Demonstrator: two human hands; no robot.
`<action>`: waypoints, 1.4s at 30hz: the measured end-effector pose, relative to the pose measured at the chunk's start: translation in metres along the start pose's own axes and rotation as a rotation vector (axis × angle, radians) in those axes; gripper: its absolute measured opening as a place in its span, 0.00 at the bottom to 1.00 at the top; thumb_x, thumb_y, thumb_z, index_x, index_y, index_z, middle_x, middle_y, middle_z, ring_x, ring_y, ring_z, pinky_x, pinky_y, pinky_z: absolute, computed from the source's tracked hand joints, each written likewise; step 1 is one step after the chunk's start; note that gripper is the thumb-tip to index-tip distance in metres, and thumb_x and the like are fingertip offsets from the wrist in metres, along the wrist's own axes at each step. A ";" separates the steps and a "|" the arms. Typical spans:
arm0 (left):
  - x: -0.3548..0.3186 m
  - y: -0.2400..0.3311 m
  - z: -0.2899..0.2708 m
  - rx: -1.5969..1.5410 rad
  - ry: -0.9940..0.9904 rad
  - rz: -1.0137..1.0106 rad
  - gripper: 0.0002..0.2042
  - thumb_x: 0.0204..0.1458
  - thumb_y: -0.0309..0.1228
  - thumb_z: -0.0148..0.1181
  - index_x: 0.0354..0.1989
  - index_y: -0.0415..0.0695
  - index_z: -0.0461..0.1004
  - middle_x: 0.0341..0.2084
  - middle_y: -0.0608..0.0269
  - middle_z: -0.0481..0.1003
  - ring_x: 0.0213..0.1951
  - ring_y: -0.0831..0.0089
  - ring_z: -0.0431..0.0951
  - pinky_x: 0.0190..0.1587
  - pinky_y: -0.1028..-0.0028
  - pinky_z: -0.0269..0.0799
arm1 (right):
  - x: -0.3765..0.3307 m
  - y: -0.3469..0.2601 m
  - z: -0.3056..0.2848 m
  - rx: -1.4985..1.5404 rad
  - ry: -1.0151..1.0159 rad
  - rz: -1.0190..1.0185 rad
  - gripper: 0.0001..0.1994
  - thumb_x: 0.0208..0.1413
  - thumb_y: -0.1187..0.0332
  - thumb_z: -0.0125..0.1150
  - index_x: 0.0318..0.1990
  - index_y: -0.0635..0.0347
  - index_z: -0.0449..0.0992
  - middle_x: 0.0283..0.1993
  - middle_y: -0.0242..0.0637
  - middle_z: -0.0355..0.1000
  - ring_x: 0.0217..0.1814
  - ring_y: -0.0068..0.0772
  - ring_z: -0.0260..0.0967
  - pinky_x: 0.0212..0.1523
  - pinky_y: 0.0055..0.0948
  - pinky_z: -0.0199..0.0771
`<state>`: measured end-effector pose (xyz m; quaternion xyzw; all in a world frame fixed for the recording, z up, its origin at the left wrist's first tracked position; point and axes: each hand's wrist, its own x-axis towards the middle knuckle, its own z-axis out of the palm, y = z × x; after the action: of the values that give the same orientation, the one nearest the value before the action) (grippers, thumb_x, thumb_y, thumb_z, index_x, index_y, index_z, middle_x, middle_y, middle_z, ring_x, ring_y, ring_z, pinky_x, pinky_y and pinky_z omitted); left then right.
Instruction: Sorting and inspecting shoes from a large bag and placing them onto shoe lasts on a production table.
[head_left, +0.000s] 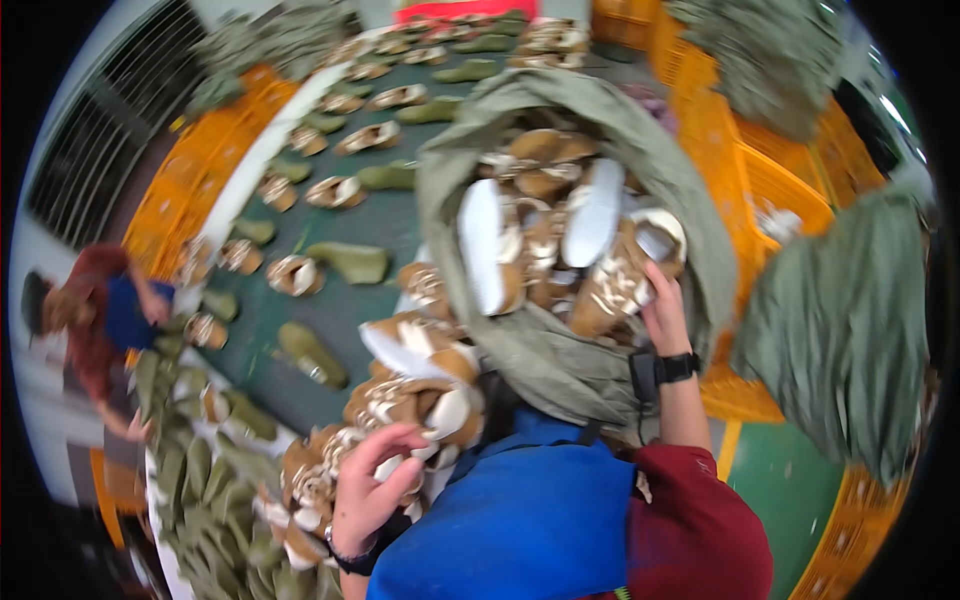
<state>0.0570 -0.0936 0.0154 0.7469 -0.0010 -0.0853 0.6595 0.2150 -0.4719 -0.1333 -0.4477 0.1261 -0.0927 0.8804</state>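
Brown material with a white lining and pale laces makes up the shoe (612, 285) at the right hand (665, 310), whose fingers lie against its side just below the opening. I cannot tell whether they pinch it or only rest there, as the far side is hidden. The shoe lies in the mouth of a grey-green cloth sack (540, 350), toe slanting away to the left of the grip and toward the wearer. It looks light, with a soft, yielding upper and little to break; the collar or heel would likely give a surer hold than the loose laces.

The right forearm reaches up from below the grip, the wrist close to the sack's rim. Left of the grip, inside the sack, lie more shoes with white soles (595, 210). Farther left and lower, the left hand (372, 485) hovers over a shoe heap (400, 400), thumb apart, fingers loosely curled around nothing visible.
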 end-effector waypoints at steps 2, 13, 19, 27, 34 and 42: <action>0.016 0.003 0.010 0.119 -0.031 0.051 0.22 0.43 0.23 0.59 0.50 0.37 0.64 0.39 0.55 0.72 0.42 0.68 0.72 0.47 0.73 0.67 | -0.016 -0.035 0.034 0.083 -0.131 0.023 0.15 0.54 0.68 0.54 0.47 0.65 0.67 0.45 0.36 0.69 0.45 0.27 0.68 0.46 0.28 0.67; 0.042 -0.009 0.036 0.589 0.071 0.404 0.39 0.33 0.29 0.69 0.57 0.38 0.55 0.48 0.45 0.66 0.48 0.53 0.69 0.50 0.68 0.65 | -0.113 -0.010 0.147 0.089 -0.732 0.380 0.33 0.49 0.62 0.60 0.60 0.58 0.51 0.54 0.35 0.61 0.53 0.32 0.62 0.51 0.33 0.66; 0.016 -0.029 -0.014 -0.689 -0.257 -0.198 0.31 0.54 0.51 0.35 0.52 0.33 0.60 0.27 0.44 0.75 0.22 0.71 0.76 0.19 0.83 0.70 | -0.045 -0.026 0.152 -0.562 -0.605 -0.348 0.44 0.43 0.53 0.65 0.64 0.56 0.44 0.52 0.38 0.62 0.53 0.28 0.60 0.52 0.28 0.61; 0.013 -0.027 -0.017 -0.314 0.170 0.151 0.33 0.53 0.48 0.46 0.61 0.38 0.47 0.55 0.53 0.57 0.51 0.70 0.65 0.38 0.75 0.72 | -0.051 -0.016 0.188 -0.143 -0.928 0.417 0.23 0.55 0.60 0.51 0.55 0.63 0.61 0.45 0.33 0.68 0.45 0.18 0.65 0.47 0.19 0.66; -0.018 -0.031 -0.037 -0.060 0.692 0.136 0.12 0.53 0.31 0.51 0.21 0.37 0.69 0.14 0.75 0.64 0.19 0.85 0.61 0.22 0.82 0.57 | -0.076 0.001 0.203 -0.054 -1.043 0.511 0.28 0.53 0.60 0.54 0.58 0.65 0.56 0.49 0.36 0.65 0.49 0.24 0.64 0.50 0.23 0.64; -0.083 -0.036 -0.058 0.224 0.828 0.116 0.11 0.51 0.29 0.53 0.21 0.35 0.69 0.12 0.67 0.63 0.18 0.84 0.60 0.20 0.79 0.57 | -0.077 -0.003 0.226 -0.549 -1.416 0.901 0.27 0.54 0.62 0.52 0.58 0.70 0.56 0.53 0.38 0.64 0.53 0.26 0.63 0.53 0.22 0.60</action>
<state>-0.0211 -0.0222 -0.0034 0.7838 0.2125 0.2592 0.5228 0.2105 -0.2797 0.0080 -0.5033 -0.2667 0.5958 0.5662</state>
